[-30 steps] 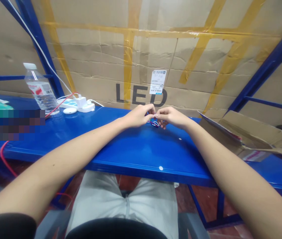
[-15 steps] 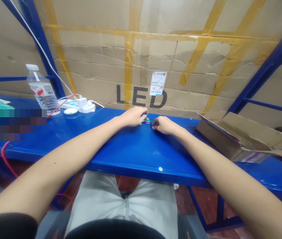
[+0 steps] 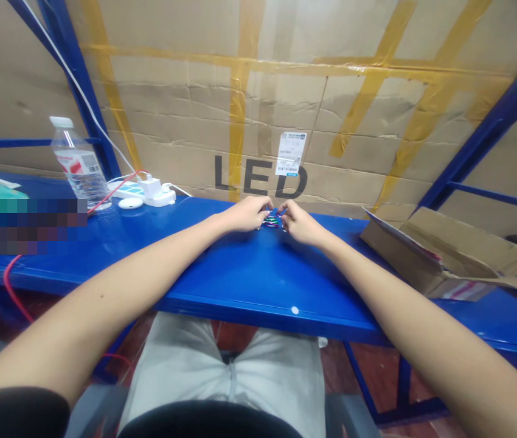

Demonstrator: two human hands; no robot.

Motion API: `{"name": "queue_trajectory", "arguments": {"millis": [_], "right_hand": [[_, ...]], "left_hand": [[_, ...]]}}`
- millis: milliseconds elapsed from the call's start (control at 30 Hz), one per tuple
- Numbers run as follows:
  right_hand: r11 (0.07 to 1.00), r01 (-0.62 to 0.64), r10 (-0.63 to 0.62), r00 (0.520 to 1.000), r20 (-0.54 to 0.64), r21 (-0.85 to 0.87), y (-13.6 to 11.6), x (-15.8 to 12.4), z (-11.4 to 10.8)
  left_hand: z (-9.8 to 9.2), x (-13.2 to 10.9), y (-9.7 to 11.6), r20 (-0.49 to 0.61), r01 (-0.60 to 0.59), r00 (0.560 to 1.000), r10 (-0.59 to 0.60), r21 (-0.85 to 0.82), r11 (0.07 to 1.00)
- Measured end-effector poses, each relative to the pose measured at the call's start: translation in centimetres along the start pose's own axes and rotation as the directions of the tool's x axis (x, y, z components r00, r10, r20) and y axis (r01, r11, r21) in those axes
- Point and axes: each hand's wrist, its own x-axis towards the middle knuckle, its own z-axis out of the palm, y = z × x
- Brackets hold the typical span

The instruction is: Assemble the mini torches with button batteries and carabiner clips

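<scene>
Near the back of the blue table [image 3: 240, 277] lies a small, shiny, multicoloured object [image 3: 270, 221], with thin green and purple streaks. Its exact kind is too small to make out. My left hand [image 3: 248, 213] rests at its left side, fingers bent round that end and closed. From the right, my right hand [image 3: 301, 222] reaches in with curled fingers, the fingertips pinched together at the object's right edge over a tiny purple bit. The fingers partly hide the object.
An open cardboard box [image 3: 450, 252] stands on the right. To the left are a water bottle [image 3: 78, 164], a power strip [image 3: 162, 196] with cables and a round white disc [image 3: 131, 203]. A large taped carton [image 3: 171, 121] stands behind the table.
My right hand's fingers have risen slightly and shifted toward the back edge of the shiny object. My left hand stays almost in place.
</scene>
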Motion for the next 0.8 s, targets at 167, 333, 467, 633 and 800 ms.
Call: {"name": "queue_trajectory", "arguments": {"millis": [167,333,467,633,800], "right_hand": [[0.996,0.076,-0.076,0.997,0.000,-0.048,0.2,-0.1,0.4],[0.988,0.055,-0.055,0.998,0.002,-0.146,-0.2,-0.1,0.7],[0.987,0.038,-0.042,0.999,-0.028,-0.156,-0.5,-0.1,0.8],[0.991,0.015,-0.025,0.997,-0.075,-0.134,-0.5,0.0,1.1],[0.996,0.000,-0.011,0.994,-0.110,-0.094,-0.3,0.1,1.5]], "left_hand": [[0.6,-0.2,0.6,-0.011,-0.007,1.000,0.006,-0.052,0.999],[0.7,-0.1,1.1,-0.027,-0.046,0.999,0.045,-0.031,0.998],[0.5,-0.1,1.3,-0.048,-0.045,0.998,0.043,-0.050,0.998],[0.5,-0.1,1.4,-0.079,-0.033,0.997,0.024,-0.115,0.993],[1.1,0.0,1.5,-0.084,-0.017,0.996,0.006,-0.136,0.991]]}}
